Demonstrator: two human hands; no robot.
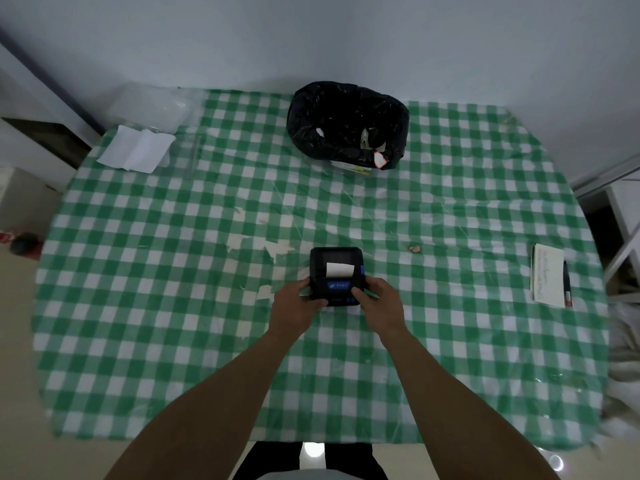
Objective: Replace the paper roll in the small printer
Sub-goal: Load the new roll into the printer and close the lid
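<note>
Bare forearms reaching straight forward over green-checked table, converging on small black printer near table centre. Left hand clamped on printer's near-left corner, thumb on top; right hand gripping near-right edge, thumb by blue buttons. Both grips closed on printer body. White paper strip poking from slot, lid apparently closed; whether roll is old or new, can't tell. Step judged: steadying printer, either before opening or after closing. Next probably needs lid latch pressed, one hand bracing. Farther back: notepad right, black bin bag, white sheet far left.
</note>
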